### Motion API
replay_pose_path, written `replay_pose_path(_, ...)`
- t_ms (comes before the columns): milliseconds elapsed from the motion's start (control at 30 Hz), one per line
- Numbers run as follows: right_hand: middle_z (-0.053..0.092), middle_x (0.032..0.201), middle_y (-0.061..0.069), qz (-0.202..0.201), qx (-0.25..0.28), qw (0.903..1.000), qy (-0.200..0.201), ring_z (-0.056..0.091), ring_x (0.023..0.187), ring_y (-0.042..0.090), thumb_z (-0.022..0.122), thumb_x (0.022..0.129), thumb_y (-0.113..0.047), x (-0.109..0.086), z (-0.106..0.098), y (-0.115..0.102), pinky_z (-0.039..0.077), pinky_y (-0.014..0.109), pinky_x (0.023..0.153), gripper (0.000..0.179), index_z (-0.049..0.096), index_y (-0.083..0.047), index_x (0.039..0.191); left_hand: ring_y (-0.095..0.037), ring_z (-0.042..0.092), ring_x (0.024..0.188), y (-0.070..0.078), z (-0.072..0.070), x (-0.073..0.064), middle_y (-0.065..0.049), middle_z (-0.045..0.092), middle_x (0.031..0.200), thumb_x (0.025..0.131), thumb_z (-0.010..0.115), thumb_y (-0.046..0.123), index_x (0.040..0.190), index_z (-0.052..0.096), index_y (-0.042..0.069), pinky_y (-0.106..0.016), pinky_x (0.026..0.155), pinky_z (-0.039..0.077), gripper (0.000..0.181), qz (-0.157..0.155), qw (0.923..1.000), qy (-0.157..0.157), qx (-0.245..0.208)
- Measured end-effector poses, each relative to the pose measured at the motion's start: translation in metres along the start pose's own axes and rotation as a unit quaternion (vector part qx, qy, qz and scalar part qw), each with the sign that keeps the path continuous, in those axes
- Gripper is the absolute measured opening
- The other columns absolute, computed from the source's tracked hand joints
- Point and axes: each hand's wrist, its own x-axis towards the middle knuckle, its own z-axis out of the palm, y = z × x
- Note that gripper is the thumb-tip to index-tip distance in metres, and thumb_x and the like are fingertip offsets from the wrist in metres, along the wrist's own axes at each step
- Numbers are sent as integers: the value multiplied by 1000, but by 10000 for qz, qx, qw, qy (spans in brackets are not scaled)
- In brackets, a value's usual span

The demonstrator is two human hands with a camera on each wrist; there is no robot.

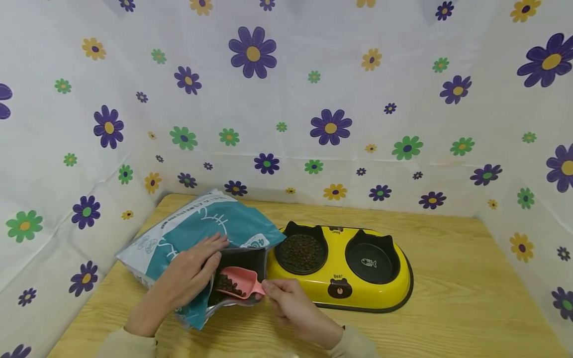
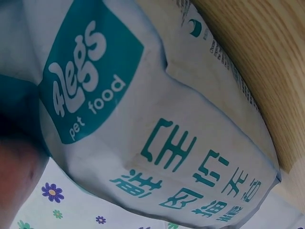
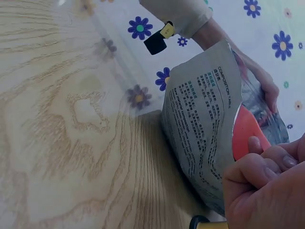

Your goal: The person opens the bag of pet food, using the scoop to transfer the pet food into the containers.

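A teal-and-white pet food bag (image 1: 192,233) lies on its side, its mouth facing right. My left hand (image 1: 185,276) rests on the bag's upper side, fingers extended and thumb along the edge of the opening. In the bag's mouth is a pink scoop (image 1: 241,279) with brown kibble (image 1: 229,285) in it. My right hand (image 1: 297,308) grips the scoop's handle between thumb and curled fingers. The left wrist view shows the bag's printed panel (image 2: 143,119); in the right wrist view the scoop (image 3: 248,131) is partly hidden behind the bag's rim and my fingers.
Right of the bag stands a yellow double pet bowl (image 1: 371,297). Kibble (image 1: 301,252) fills its left dish; the right dish (image 1: 385,266) shows a fishbone print on its floor. The wooden table (image 1: 465,278) is bounded by flower-patterned cloth (image 1: 286,99) at the back and sides.
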Motion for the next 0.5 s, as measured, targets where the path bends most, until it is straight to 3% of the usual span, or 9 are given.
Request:
replay_pose_path(367, 34, 55, -8, -251, 411, 9979, -434, 19, 44, 7, 51, 109, -31, -19, -31, 0, 20, 18, 41, 43, 66, 8, 118, -37, 48, 145, 0, 0, 0, -10, 56, 152, 110, 45, 22, 143, 60, 9, -59, 116, 40, 39, -51, 10000, -34, -14)
replay_pose_path(500, 34, 55, -9, -339, 328, 9980, -415, 19, 44, 6, 51, 109, -31, -29, -48, -3, 20, 18, 42, 38, 68, 2, 114, -38, 48, 145, -1, 1, 0, -10, 56, 152, 111, 44, 23, 144, 60, 9, -60, 115, 40, 39, -14, 10000, -27, -19)
